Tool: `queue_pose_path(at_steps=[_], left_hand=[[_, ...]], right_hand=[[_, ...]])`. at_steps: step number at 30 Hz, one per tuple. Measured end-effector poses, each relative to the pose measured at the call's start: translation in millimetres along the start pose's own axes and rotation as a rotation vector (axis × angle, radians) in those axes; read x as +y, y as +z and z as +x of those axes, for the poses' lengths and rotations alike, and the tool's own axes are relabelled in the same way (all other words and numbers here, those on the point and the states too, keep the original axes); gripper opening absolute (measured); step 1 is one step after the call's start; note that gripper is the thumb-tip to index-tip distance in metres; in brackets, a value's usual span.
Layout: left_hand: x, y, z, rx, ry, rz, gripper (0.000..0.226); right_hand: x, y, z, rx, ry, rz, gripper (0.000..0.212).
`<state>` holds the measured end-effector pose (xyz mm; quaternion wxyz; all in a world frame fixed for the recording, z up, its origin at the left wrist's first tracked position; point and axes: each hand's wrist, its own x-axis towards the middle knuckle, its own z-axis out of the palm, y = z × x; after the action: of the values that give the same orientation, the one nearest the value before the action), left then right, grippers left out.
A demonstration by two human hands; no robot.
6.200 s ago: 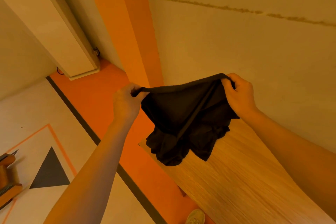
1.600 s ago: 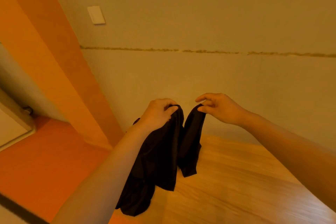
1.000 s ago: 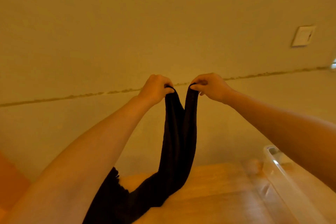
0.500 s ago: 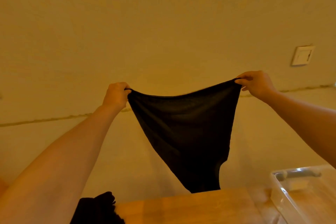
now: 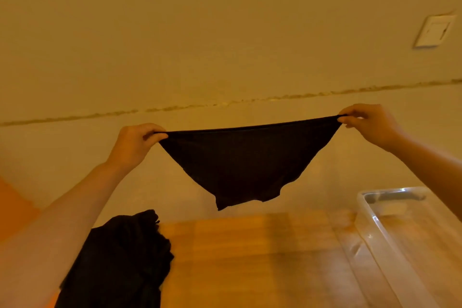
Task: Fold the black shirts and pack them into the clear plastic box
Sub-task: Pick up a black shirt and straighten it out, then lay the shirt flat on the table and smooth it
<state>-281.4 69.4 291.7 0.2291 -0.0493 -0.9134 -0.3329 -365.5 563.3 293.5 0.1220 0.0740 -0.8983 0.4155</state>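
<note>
Above the wooden bench (image 5: 250, 257), I pinch the limp black shirt (image 5: 246, 162) taut between left hand (image 5: 135, 142) and right hand (image 5: 367, 124); either thin corner pinch could slip, dropping it short of the clear plastic box (image 5: 400, 240) at right.

A wooden table (image 5: 250, 257) is filling the lower middle and lower right of the frame, its warm brown grain running across the picture and its far edge meeting the pale wall. A heap of black shirts (image 5: 120, 262) is lying crumpled on the table's left part, at the lower left of the frame, partly hidden behind a forearm. A clear plastic box (image 5: 390, 245) is sitting on the table's right part, at the lower right, its open top facing up and the wood showing through its walls. Bare wood is separating the heap and the box.
</note>
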Motion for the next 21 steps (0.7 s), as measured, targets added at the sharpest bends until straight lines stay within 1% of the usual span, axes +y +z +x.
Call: queue_pose_path(at_steps=[2,6,8,10,13,14,15,16,17,18,19,20,21], left_hand=[[-5.9,7.5,-35.2,-0.025,-0.058,-0.055,0.028],[-24.3,30.2,-108.5,-0.119,-0.182,-0.121,0.020],[-33.3,39.5,-145.7,-0.178,-0.216,-0.123,0.021],[-41.2,46.1,-179.1,-0.222,-0.188,-0.065,0.023],[-53.0,55.6,-222.9,-0.330,-0.098,0.020,0.025],[-57.8,60.3,-235.9,-0.372,-0.056,0.068,0.025],[-62.6,64.6,-248.7,-0.395,-0.004,0.123,0.021],[-66.9,69.3,-260.2,-0.392,0.049,0.179,0.013],[-71.5,74.2,-271.9,-0.383,0.087,0.204,0.011],[-74.7,78.3,-283.4,-0.355,0.107,0.223,0.028],[-78.0,82.9,-295.2,-0.320,0.130,0.240,0.044],[-79.9,86.1,-305.7,-0.272,0.145,0.255,0.055],[-81.8,88.4,-316.1,-0.234,0.170,0.263,0.059]], right_hand=[[14.8,9.0,-26.2,-0.062,0.018,0.019,0.007],[46.1,32.0,-88.9,-0.214,0.063,0.029,0.022],[66.4,43.9,-122.1,-0.275,0.075,0.020,0.019],[81.1,51.8,-156.6,-0.319,0.092,-0.003,0.015],[107.3,63.5,-199.3,-0.397,0.061,-0.044,0.021],[108.3,66.1,-213.0,-0.416,0.038,-0.075,0.015],[110.8,70.0,-224.8,-0.439,0.035,-0.111,0.002],[120.4,73.9,-236.0,-0.447,0.055,-0.103,0.025],[126.3,78.6,-248.2,-0.439,0.029,-0.121,0.042],[129.4,83.3,-257.4,-0.434,0.044,-0.125,0.042],[130.6,86.5,-267.1,-0.446,0.065,-0.181,0.026],[136.2,91.0,-278.0,-0.456,0.031,-0.214,0.009],[144.4,95.8,-288.1,-0.428,0.018,-0.241,0.021]])
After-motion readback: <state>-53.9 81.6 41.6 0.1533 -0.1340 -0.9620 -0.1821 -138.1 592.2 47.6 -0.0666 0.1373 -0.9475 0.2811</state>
